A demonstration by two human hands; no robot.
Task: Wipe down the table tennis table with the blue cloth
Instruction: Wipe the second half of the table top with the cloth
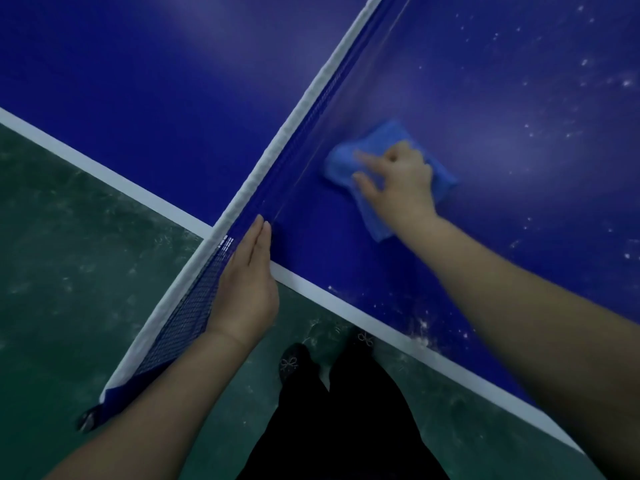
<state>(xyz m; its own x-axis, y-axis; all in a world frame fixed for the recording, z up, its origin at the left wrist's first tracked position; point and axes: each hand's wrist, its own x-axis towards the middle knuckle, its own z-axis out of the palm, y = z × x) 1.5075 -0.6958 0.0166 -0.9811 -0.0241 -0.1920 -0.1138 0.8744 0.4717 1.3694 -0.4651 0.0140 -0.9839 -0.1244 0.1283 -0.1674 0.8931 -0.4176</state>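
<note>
A blue cloth [372, 147] lies crumpled on the dark blue table tennis table [519, 161], close to the net. My right hand [398, 181] presses down on the cloth with its fingers spread toward the net. The net [301, 123], blue mesh with a white top band, runs diagonally from the lower left to the top. My left hand [247, 275] rests flat with straight fingers against the net's near side, at the table's white edge line [346, 303]. White dusty specks dot the table to the right of the cloth and near the edge.
The green floor [69, 254] lies below and left of the table. My dark trousers and shoes [294, 362] stand by the table's edge. The net's post clamp [88, 419] sticks out at the lower left.
</note>
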